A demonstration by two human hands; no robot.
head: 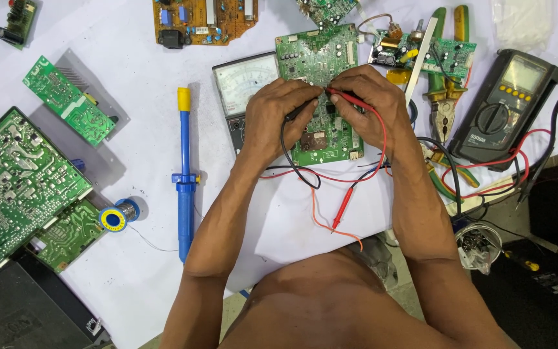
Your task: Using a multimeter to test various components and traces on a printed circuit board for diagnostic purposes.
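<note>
White-covered bench [150, 97]: left hand [272, 119] pinching black probe, right hand [372, 106] pinching red probe [350, 98], both tips on small green circuit board [321, 136]; probing underway.

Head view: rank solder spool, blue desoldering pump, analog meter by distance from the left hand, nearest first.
From the left hand:
1. Analog meter, touching distance, just left of the hand.
2. Blue desoldering pump, farther left, lying lengthwise.
3. Solder spool, farthest, lower left beside the boards.
</note>
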